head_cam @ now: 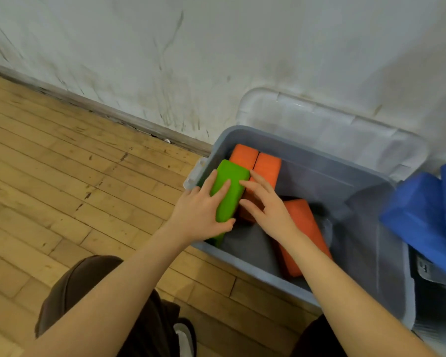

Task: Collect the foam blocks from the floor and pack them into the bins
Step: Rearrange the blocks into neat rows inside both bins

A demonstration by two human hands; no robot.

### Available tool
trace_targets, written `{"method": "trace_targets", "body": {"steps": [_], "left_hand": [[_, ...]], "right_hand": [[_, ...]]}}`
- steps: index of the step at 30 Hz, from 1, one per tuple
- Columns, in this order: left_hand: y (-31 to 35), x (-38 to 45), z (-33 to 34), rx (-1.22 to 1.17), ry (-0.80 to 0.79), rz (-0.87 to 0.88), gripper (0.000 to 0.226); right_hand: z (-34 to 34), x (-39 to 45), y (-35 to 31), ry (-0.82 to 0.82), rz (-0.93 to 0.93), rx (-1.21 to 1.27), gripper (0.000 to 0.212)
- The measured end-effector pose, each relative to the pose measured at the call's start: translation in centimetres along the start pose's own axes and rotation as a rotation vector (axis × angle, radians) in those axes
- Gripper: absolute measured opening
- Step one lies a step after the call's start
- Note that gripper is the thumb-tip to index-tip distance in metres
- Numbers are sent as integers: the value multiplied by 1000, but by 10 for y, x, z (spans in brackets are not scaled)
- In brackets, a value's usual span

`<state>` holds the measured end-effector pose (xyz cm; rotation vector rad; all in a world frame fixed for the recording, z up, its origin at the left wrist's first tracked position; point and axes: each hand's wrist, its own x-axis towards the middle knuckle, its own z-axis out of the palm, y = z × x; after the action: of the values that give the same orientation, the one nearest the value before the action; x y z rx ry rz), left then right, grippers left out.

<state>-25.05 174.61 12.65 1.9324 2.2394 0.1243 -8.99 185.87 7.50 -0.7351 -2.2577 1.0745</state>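
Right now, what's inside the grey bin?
The grey bin holds a green foam block gripped by the left hand, two upright orange blocks and another orange block lying lower. The right hand and forearm cover part of them.

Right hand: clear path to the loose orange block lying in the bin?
Probably yes. The right hand rests beside the green block, and the loose orange block lies under its wrist, uncovered.

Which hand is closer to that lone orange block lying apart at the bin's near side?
Right. The right hand hovers just above the lone orange block, wrist crossing it; the left hand grips the green block farther away.
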Motion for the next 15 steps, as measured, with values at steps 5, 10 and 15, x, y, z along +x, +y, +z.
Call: {"method": "trace_targets", "body": {"steps": [5, 10, 15], "left_hand": [[0, 7, 16, 54, -31, -35, 85], [6, 45, 16, 12, 121, -66, 66], [17, 90, 28, -6, 22, -53, 72]], "right_hand": [[4, -1, 10, -35, 30, -115, 41], [1, 14, 23, 117, 57, -101, 40], [-11, 44, 61, 61, 213, -263, 41]]}}
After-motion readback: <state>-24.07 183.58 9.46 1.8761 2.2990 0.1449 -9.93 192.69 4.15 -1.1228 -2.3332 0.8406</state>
